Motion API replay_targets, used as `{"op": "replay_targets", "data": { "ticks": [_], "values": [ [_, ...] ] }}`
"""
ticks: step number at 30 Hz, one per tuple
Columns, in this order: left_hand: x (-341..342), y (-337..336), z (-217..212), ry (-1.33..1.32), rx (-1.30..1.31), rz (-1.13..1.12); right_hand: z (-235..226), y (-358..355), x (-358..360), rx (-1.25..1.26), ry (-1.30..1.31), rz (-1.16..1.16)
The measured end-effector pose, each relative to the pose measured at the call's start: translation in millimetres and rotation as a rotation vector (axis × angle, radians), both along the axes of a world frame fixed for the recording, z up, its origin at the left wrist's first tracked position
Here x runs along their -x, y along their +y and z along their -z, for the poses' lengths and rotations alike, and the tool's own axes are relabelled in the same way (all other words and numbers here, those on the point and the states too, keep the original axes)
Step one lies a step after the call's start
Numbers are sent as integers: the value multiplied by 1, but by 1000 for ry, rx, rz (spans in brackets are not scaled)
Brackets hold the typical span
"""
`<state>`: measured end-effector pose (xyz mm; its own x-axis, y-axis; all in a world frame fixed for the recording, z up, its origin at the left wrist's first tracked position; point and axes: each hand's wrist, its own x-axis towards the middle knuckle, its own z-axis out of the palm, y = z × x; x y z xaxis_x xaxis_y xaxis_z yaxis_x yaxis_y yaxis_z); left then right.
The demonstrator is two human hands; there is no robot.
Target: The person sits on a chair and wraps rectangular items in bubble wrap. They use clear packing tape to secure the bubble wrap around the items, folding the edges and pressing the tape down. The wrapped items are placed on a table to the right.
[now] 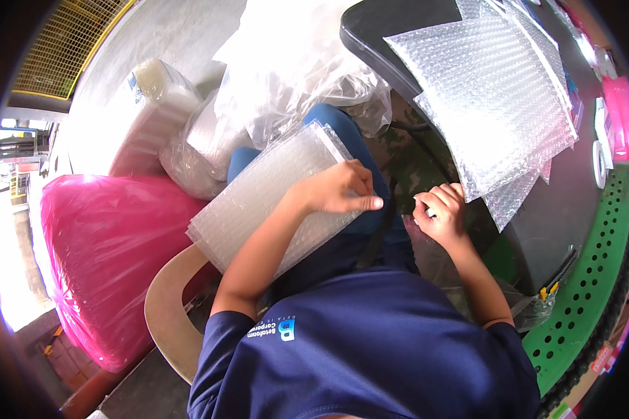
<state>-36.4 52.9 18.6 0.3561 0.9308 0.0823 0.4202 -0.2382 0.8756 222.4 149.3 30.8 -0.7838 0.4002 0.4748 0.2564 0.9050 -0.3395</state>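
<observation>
A stack of clear bubble wrap pouches point(265, 181) lies slantwise across my lap, under my left forearm. My left hand point(344, 188) is closed over the right end of the stack, fingers curled and thumb pointing right. Whether it pinches anything is hidden. To its right, my right hand point(442, 213) is also closed, thumb and fingertips drawn together beside the table edge. A small pale bit shows at its fingertips, too small to name. More bubble wrap pouches point(489, 98) lie fanned out on the dark table point(559, 223), overhanging its near edge close to my right hand.
A full pink plastic bag point(112, 258) stands at my left, next to a beige chair armrest point(164, 300). Clear plastic sheeting point(286, 63) and wrapped bundles point(157, 115) lie ahead. Along the right runs a green perforated strip point(587, 279). A white tape roll point(599, 165) sits on the table.
</observation>
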Motion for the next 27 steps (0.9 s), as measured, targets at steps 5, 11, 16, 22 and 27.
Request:
{"op": "replay_targets", "data": {
  "ticks": [5, 11, 16, 22, 27],
  "values": [
    [-26, -40, -29, 359, -71, 43, -2, -7, 5, 24, -27, 8],
    [47, -101, -50, 855, 487, -814, -13, -26, 16, 214, -171, -58],
    [38, -120, -56, 711, 352, -920, -2, -31, 45, 293, -538, -183],
    [80, -129, -153, 292, 231, -788, 0, -19, 49, 379, -625, -227],
    [77, -41, -253, -72, 116, -757, 56, -15, 34, 291, -389, -222]
  ]
}}
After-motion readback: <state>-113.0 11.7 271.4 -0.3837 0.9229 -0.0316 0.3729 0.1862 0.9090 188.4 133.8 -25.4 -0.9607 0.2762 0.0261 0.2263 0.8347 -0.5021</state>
